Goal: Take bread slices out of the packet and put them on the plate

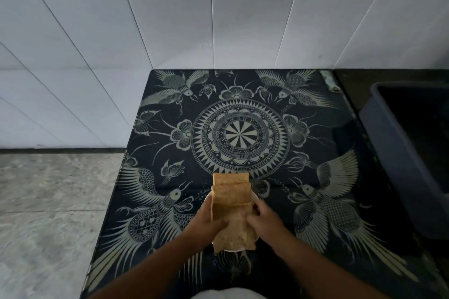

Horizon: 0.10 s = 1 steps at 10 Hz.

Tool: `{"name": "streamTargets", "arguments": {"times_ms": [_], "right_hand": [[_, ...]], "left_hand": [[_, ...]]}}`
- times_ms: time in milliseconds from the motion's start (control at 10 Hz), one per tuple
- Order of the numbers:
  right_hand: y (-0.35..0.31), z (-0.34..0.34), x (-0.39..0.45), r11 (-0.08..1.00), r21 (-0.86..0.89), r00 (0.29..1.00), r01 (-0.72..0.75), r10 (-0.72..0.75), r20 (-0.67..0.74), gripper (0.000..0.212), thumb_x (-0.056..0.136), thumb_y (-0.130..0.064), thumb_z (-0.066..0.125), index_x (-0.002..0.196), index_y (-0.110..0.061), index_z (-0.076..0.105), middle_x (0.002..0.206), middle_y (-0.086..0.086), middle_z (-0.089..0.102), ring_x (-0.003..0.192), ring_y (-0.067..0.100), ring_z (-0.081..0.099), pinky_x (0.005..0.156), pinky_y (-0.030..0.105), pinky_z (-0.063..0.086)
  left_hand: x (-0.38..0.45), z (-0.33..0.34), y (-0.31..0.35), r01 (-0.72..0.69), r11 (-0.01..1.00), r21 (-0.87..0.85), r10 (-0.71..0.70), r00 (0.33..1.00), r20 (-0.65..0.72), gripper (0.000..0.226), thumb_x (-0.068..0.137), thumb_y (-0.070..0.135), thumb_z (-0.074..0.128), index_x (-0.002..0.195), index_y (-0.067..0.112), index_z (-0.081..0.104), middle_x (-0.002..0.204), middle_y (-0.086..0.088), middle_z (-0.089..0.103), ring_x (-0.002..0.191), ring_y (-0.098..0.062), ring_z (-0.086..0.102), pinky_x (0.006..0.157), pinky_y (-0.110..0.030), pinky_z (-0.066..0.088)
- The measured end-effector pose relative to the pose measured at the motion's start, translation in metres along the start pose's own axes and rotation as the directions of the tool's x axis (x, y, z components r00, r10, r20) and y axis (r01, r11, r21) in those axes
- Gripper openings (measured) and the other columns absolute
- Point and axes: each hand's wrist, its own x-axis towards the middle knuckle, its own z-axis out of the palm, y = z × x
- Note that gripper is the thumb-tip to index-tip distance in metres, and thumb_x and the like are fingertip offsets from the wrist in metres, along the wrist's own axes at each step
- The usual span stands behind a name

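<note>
Both forearms are bare and sleeveless; a white garment [226, 294] shows below.

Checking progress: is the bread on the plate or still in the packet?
On the plate: the bread slices lie overlapping across it, bare, between the left hand and right hand. No packet is visible.

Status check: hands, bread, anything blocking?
Left hand and right hand both on the bread slices, fanned over the white plate. No packet in view. Patterned cloth around plate unobstructed; dark tub off right.
</note>
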Motion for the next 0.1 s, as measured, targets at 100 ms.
{"name": "streamTargets", "arguments": {"times_ms": [100], "right_hand": [[-0.0102,-0.0148,-0.0252,0.979,-0.172,0.992,0.111,-0.119,-0.035,0.057,0.089,-0.031,0.064,0.140,-0.021,0.043,0.130,-0.003,0.055,0.105,0.010,0.049,0.088,0.030,0.042]], "left_hand": [[-0.0145,-0.0080,0.0074,-0.025,0.864,0.503,0.077,0.993,-0.084,0.088,0.080,0.054,0.062,0.151,0.039,0.013,0.162,-0.003,0.011,0.149,-0.030,0.004,0.117,-0.058,0.018]]}}
